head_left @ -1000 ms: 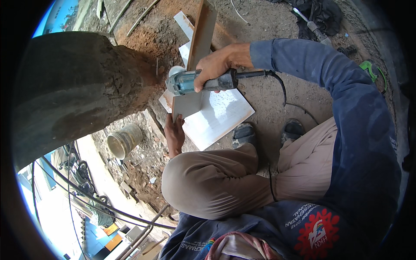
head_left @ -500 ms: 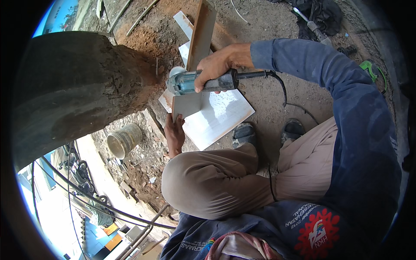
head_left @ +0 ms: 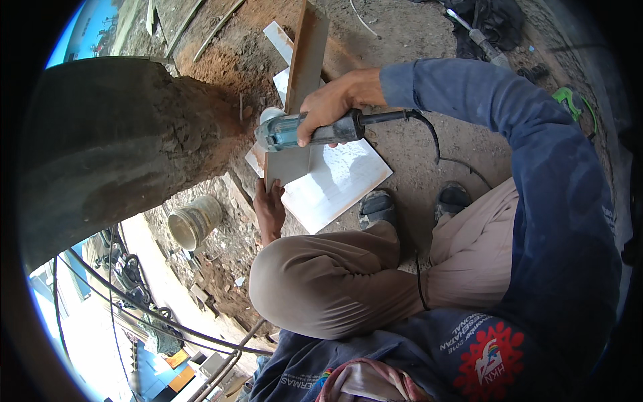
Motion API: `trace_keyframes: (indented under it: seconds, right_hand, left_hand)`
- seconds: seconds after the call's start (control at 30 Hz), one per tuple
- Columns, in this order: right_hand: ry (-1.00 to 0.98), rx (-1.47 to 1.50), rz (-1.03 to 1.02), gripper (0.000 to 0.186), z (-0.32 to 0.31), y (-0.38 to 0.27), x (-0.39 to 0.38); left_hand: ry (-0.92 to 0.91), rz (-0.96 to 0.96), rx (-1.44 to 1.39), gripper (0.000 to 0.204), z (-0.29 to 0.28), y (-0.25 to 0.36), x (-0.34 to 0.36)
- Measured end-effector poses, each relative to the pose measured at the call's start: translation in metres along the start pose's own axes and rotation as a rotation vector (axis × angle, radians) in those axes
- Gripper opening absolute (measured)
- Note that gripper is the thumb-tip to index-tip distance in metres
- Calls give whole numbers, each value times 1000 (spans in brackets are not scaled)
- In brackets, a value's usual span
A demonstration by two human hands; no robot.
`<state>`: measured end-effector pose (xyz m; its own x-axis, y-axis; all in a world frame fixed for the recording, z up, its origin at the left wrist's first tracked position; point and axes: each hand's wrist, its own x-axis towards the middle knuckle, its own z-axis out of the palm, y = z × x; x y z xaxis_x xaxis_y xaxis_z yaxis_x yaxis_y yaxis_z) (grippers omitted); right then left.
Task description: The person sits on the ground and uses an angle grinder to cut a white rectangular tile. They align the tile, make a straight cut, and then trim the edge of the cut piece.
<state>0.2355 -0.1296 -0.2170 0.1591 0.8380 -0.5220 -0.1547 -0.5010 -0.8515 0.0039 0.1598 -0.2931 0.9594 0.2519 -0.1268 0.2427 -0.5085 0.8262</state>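
Observation:
My right hand [head_left: 328, 110] is wrapped around the body of an angle grinder [head_left: 284, 132], its teal head pointing left. The pale disc [head_left: 271, 113] shows at the far side of the head, beside the edge of a tile. My left hand [head_left: 269, 213] grips the near end of a grey tile piece [head_left: 288, 165], fingers and thumb on its edge. Beyond the grinder, a long tile strip [head_left: 309, 57] with a brown edge stretches away; the grinder hides whether the two are one piece. Under them a shiny white tile [head_left: 341, 184] lies flat on the ground.
A thick dark column [head_left: 114, 141] stands close on the left. A dirty bucket [head_left: 194, 224] lies tilted near it. The grinder's black cord [head_left: 432, 130] trails right. A chisel-like tool [head_left: 479, 37] and a green object [head_left: 568, 102] lie at the far right. My sandalled feet are beside the flat tile.
The whole view has shifted slightly. Both hands keep their grips, and the grinder stays at about the same spot on the tile.

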Motion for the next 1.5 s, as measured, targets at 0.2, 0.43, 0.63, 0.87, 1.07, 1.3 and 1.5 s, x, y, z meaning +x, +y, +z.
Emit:
trace_keyframes:
  seconds: [0.2,0.43,0.63,0.87,1.07,1.3,1.5]
  right_hand:
    - [2,48,-14,52,0,0,-1]
    - [-11,25,-12,52,1,2,5]
    - [16,5,-12,52,1,4,2]
    - [21,-9,3,53,2,3,2]
    - [-7,-2,-5,53,0,0,0]
    - [-13,3,-3,52,0,0,2]
    - [-17,7,4,52,-2,4,3]
  left_hand:
    - [-2,-2,10,26,1,3,-1]
    - [5,1,52,26,1,3,-1]
    - [-61,-68,46,30,-3,0,0]
    - [-53,-53,86,31,-3,4,-1]
    - [16,10,71,26,2,10,-2]
    - [9,16,49,26,2,6,-2]
    - [-54,-69,40,39,-2,1,-1]
